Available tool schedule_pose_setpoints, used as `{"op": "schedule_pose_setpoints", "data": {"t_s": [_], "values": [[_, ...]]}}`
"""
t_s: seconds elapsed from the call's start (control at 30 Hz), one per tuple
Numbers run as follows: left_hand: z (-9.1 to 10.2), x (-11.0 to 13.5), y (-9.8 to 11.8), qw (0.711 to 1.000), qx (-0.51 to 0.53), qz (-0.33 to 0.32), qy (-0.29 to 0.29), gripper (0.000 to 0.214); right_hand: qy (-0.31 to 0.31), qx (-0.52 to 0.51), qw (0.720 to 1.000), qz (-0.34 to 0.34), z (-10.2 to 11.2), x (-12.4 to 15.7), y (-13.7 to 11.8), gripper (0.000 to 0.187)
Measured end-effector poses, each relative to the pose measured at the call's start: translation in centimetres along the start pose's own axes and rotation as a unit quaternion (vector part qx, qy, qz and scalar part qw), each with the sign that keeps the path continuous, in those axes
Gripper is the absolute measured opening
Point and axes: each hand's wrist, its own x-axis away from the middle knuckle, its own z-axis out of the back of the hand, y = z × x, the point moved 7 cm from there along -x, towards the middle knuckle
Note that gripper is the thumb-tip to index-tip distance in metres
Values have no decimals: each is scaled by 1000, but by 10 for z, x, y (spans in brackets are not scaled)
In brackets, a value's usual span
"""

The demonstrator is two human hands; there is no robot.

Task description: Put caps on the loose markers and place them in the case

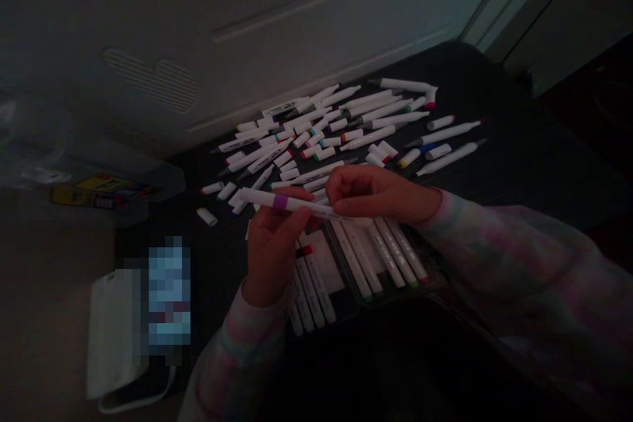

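A white marker with a purple band [257, 197] lies across both hands, slanting slightly down to the right. My left hand [274, 244] grips it near the middle, thumb on top. On its right half the fingers of my right hand [368, 194] are closed. Just below the hands lies an open dark marker case [353, 290], in two halves. Several white markers [316, 283] fill part of its left half, one with a red band; others [390, 250] line the right half, some with green or pink ends. Beyond the hands, many loose uncapped markers [366, 105] and caps [311, 138] are scattered.
The dark table [494, 92] meets a pale panelled wall or door [321, 13] at the back. At left stand a clear plastic container [163, 178] with yellow labels, a white object with a strap [113, 330] and a blurred-out bright screen [169, 293].
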Motion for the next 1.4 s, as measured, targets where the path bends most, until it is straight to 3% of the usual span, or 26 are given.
{"op": "schedule_pose_setpoints", "data": {"t_s": [0.33,0.53,0.67,0.77,0.87,1.0,1.17,1.4], "values": [[1,-3,4,1000,17,-13,-1,28,-7,-26,1000,-6,-1,1,2,12],[5,-7,3,1000,6,-2,6,18,-29,-16,999,-35,-5,1,5,10],[1,-5,-7,993,-44,96,-54,15,32,26,999,9,0,0,1,8],[-7,1,-14,968,-123,159,-147,15,76,56,994,48,4,2,-4,14],[-16,7,-16,938,-180,183,-234,20,63,100,992,45,2,3,-2,18],[-22,11,-17,917,-210,192,-281,26,24,146,989,11,-2,2,5,13],[-22,10,-17,918,-204,196,-277,22,43,123,991,0,1,2,5,10],[-13,3,-16,945,-182,175,-209,26,59,95,994,-9,2,0,4,8]]}}
